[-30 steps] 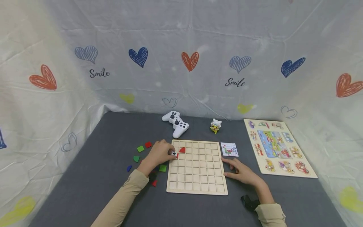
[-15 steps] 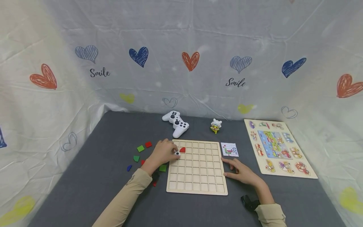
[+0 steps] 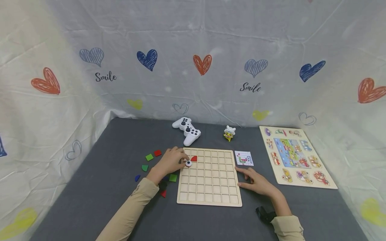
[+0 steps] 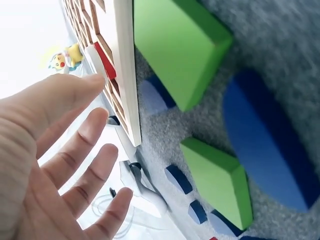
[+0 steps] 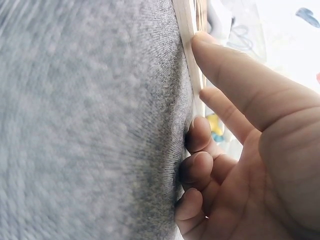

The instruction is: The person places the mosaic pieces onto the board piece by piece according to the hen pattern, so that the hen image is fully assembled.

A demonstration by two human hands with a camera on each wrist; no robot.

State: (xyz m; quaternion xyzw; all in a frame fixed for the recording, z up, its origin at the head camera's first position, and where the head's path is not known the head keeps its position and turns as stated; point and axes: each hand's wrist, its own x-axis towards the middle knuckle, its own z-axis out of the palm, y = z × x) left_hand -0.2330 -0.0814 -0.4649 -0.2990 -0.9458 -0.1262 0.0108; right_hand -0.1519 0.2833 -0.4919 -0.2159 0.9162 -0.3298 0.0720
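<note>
Scanning from the left: we meet the loose pieces first, scattered on the grey table left of the grid board.
Loose pieces: a green square and a red square lie farthest, a green quarter-round and a small blue piece sit nearer, and a second green square and a red triangle lie just beside the board's left edge.
Left hand: we see it over the far-left corner of the wooden grid board, fingers nearly straight and spread, their tips at a small white round piece with a dark centre; we cannot tell whether they pinch it or only touch it.
White round piece: it sits on the board's left columns, second row from the far edge, just left of and nearer than a red quarter-round already in a cell.
Far edge: a white game controller and a small yellow-and-white figurine stand beyond the board.
Pattern card: lies just right of the board's far-right corner.
Right hand: we see it resting on the table against the board's right edge, forefinger along the rim, the other fingers curled under onto the cloth, holding nothing.
Far right: a wooden vehicle peg puzzle lies well apart from the hands.
</note>
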